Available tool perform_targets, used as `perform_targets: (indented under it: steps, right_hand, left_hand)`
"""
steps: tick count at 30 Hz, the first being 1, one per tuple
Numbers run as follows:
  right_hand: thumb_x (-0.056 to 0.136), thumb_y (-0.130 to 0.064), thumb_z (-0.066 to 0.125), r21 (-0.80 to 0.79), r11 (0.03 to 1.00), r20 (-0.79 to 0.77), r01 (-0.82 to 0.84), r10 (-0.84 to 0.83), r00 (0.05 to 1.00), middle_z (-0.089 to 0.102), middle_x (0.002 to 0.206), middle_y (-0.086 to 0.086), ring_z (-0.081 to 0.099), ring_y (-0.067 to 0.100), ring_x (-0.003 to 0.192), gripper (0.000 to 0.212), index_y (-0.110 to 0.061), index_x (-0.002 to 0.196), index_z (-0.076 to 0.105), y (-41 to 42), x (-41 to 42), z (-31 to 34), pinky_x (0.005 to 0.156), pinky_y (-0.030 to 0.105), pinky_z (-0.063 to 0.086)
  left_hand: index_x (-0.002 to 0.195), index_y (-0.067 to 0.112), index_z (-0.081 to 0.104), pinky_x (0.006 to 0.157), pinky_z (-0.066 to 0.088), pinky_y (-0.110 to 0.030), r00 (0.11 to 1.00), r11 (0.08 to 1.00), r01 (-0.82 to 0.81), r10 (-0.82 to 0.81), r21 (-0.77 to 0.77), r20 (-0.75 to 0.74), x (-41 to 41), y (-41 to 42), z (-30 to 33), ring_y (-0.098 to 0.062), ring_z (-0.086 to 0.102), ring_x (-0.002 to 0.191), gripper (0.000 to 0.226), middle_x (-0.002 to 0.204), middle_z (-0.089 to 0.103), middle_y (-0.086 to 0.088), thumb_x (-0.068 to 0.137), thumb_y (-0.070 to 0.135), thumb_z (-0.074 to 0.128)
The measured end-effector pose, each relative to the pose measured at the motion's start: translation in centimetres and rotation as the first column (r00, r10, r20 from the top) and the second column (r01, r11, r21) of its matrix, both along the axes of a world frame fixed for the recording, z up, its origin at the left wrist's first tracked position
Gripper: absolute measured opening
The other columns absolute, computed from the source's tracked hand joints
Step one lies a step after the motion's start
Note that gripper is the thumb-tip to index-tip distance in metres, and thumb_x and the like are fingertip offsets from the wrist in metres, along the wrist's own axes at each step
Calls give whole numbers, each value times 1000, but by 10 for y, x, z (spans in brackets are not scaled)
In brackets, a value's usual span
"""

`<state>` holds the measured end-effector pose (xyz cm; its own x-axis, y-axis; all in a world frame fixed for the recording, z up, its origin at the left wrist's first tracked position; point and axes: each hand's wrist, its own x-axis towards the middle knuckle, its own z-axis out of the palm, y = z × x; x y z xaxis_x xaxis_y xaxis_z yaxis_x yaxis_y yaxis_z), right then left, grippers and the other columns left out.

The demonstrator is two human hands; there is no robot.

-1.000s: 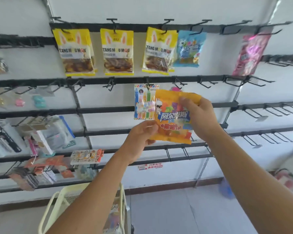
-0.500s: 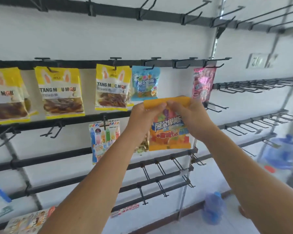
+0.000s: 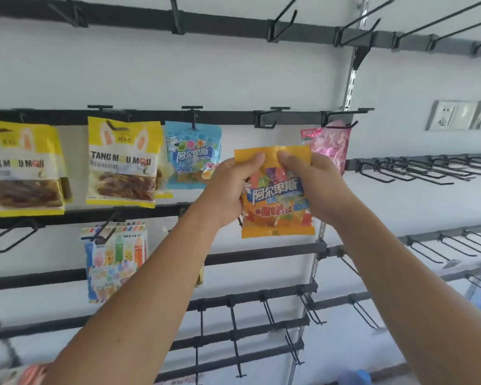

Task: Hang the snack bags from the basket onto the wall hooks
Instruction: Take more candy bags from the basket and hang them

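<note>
White painted wall [image 3: 261, 79]: smooth and matt, crossed by flat black metal rails [image 3: 150, 22] in horizontal rows, each fitted with thin black wire hooks [image 3: 264, 122], straight-shanked with upturned tips. A slotted grey metal upright [image 3: 353, 76] runs down the wall at 1 o'clock from frame centre. A white plastic socket plate [image 3: 446, 115] sits at 2 o'clock.

Glossy yellow plastic snack bags [image 3: 124, 162] hang at 9 to 10 o'clock, printed with white rabbit ears and the lettering "TANG MOU MOU"; a clear window shows brown strips inside. A glossy blue gummy bag [image 3: 193, 155] with 4 white Chinese characters hangs just right of them. A striped crayon-print packet [image 3: 114, 259] hangs at 8 o'clock on the rail below. A shiny pink foil bag [image 3: 331, 143] hangs at 1 o'clock; its print is not legible.

Task item: the glossy orange rectangular gummy bag [image 3: 278, 207] is held upright in front of the wall near frame centre, between the blue and pink bags, below an unoccupied hook. It carries the same 4 white characters on a blue band, with fruit-shaped sweets pictured. It is on no hook.

Left hand [image 3: 228, 190]: thumb and fingers pinch the bag's crinkled top-left edge. Right hand [image 3: 314, 182]: pinches the top-right edge. The 2 thumbs lie close together, not touching.
</note>
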<state>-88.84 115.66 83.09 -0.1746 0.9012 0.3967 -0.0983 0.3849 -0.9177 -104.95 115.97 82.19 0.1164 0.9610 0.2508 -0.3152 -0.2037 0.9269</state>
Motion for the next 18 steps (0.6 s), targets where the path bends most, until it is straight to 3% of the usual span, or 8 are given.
perform_targets:
  steps: [5, 8, 13, 18]
  right_hand:
    - [100, -18, 57, -11, 999, 19, -38, 38, 999, 75, 89, 15, 74, 35, 82, 18, -5, 93, 67, 48, 35, 5, 72, 46, 60]
    - [100, -20, 57, 25, 998, 19, -53, 53, 998, 76, 91, 14, 74, 34, 83, 17, -11, 91, 67, 62, 40, 7, 73, 48, 61]
    - [102, -25, 55, 80, 996, 35, -40, 37, 999, 76, 87, 11, 75, 30, 78, 23, -6, 97, 68, 81, 37, 18, 67, 41, 61]
    - [101, -26, 56, 111, 993, 34, -27, 23, 999, 76, 89, 13, 75, 32, 79, 25, -5, 98, 69, 98, 28, 30, 71, 46, 61]
  left_hand:
    - [86, 16, 72, 85, 59, -54, 961, 965, -259, 262, 46, -85, 34, 29, 7, -32, 74, 89, 13, 95, 76, -12, 94, 25, 68]
    - [82, 19, 75, 91, 56, -56, 912, 920, -372, 386, 120, -136, 42, 41, 14, -31, 74, 93, 13, 95, 77, -11, 93, 26, 70]
    - [84, 16, 72, 83, 59, -57, 887, 893, -438, 448, 102, -110, 44, 55, 27, -30, 76, 85, 16, 91, 77, -11, 94, 29, 69]
    - [84, 16, 70, 79, 62, -52, 870, 870, -475, 487, 130, -83, 38, 67, 38, -28, 76, 82, 16, 88, 78, -8, 94, 27, 69]
